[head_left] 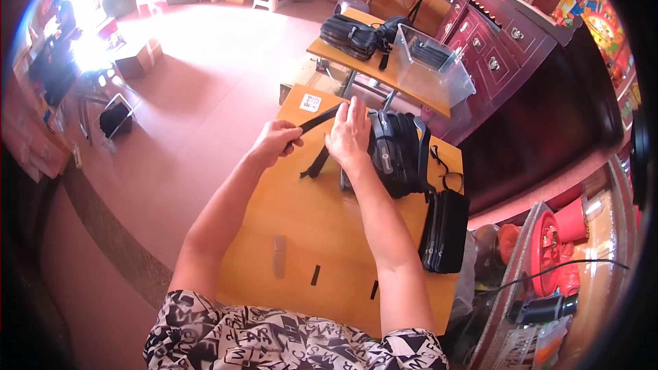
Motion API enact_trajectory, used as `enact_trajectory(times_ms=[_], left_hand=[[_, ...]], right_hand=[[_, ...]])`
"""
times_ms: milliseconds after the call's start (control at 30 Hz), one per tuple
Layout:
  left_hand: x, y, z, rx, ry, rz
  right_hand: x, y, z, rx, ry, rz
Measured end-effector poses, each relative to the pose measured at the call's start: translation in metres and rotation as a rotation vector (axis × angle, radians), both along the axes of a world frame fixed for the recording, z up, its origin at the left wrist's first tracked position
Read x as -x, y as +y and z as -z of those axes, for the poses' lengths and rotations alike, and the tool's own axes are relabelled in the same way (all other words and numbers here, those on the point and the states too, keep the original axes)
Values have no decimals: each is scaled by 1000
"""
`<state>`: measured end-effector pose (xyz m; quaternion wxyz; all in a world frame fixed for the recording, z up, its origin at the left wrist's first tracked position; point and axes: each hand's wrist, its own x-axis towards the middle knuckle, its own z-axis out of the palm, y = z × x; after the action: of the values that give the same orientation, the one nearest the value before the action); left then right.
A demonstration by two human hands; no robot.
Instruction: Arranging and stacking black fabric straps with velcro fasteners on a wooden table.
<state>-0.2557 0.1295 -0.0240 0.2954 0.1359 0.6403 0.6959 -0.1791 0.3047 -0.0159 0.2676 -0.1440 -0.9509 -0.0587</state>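
A black strap (319, 120) stretches between my hands above the far part of the wooden table. My left hand (275, 142) is closed, pinching one end of it between thumb and fingers. My right hand (349, 136) has its fingers stretched upward and lies against the strap's other end. Just right of that hand stands a bundle of black bags (397, 154) with zips and straps, partly covered by my hand and wrist. Another loose black strap end (316, 164) rests on the tabletop under my hands.
The wooden table (274, 212) carries a white label (310, 102), glasses (452, 179), a stack of black cases (445, 233) and short black strips (315, 275). Beyond stands a second table with a black bundle (349, 35) and clear bin (439, 65). A dark red cabinet (534, 109) borders the right.
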Motion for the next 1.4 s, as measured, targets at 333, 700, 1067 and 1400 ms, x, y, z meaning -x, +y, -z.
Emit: enact_trajectory(times_ms=[333, 700, 1067, 1400], left_hand=[[-17, -31, -135, -361, 95, -127], [-168, -109, -28, -175, -50, 43], [-284, -171, -4, 222, 419, 520], [-307, -144, -17, -32, 122, 308]], right_hand=[[17, 4, 22, 224, -285, 184], [-134, -59, -50, 1644, 135, -634], [-295, -120, 1, 1868, 278, -441], [-333, -150, -7, 1754, 184, -429]])
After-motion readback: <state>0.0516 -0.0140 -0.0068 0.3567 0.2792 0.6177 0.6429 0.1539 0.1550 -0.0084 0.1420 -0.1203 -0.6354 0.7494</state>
